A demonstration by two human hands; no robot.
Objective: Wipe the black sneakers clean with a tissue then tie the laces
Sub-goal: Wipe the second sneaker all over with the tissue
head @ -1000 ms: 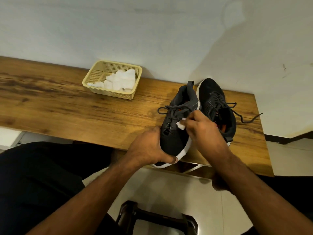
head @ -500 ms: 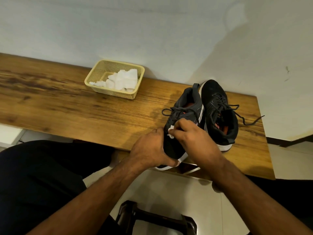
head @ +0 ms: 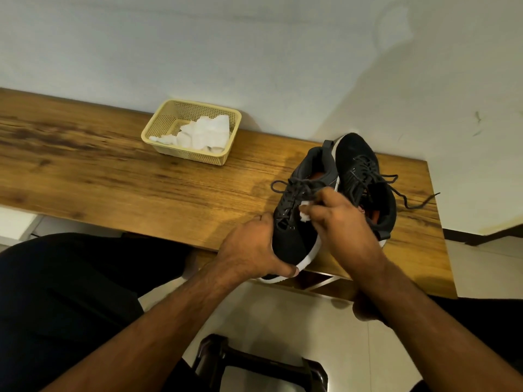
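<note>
Two black sneakers with white soles sit at the right end of the wooden table. The near sneaker [head: 294, 236] has its toe sticking out over the table's front edge, and my left hand [head: 252, 250] grips that toe from the left side. My right hand [head: 342, 222] is closed on a small white tissue [head: 304, 212] and presses it against the sneaker's lace area. The second sneaker [head: 365, 176] lies just to the right, toe toward the wall, with its laces [head: 407, 199] loose and trailing over the wood.
A cream plastic basket [head: 158, 128] with several white tissues [head: 203, 134] stands near the wall at the table's [head: 113, 176] middle. A white wall runs behind the table. A dark stool [head: 254, 363] stands on the tiled floor below, between my legs.
My right hand with the tissue slid down the near sneaker toward the toe, then back up onto the laces. My left hand has kept its grip on the toe.
</note>
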